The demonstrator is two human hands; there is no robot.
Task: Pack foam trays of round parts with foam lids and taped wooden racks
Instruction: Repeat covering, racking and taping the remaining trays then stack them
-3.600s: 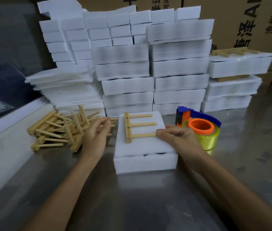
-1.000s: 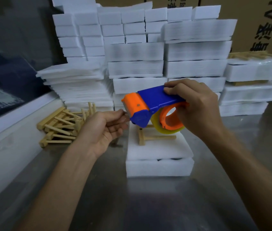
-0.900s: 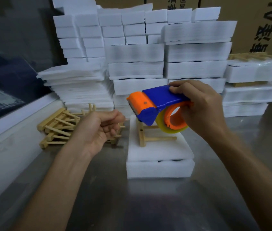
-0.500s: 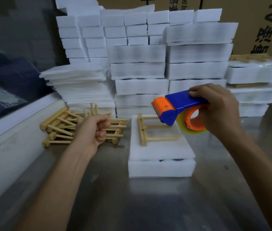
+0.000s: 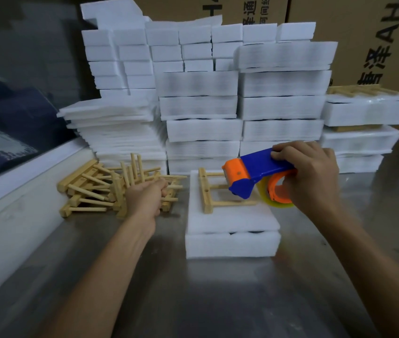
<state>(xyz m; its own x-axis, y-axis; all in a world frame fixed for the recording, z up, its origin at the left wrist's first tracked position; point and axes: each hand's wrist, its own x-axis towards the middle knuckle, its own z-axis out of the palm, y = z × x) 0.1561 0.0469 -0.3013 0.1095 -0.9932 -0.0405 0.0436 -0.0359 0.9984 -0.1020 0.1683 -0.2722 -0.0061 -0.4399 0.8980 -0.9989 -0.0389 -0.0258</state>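
Blue-and-orange tape dispenser [image 5: 254,175] gripped in the right hand [image 5: 308,174] above a wooden rack [image 5: 212,191]
The rack lies on the foam lid [image 5: 230,215] covering a foam tray [image 5: 232,245]; the left hand [image 5: 147,198] is clenched, empty as far as shows, by the loose racks [image 5: 96,186]

The tape dispenser [image 5: 254,175] covers the middle peg of the wooden rack [image 5: 214,191] and part of its own tape roll [image 5: 275,200]. Under the foam lid [image 5: 230,215], the foam tray [image 5: 232,245] shows only a dark slit, its contents hidden. Behind it, the cardboard boxes [image 5: 364,40] have print cut off at the top edge.
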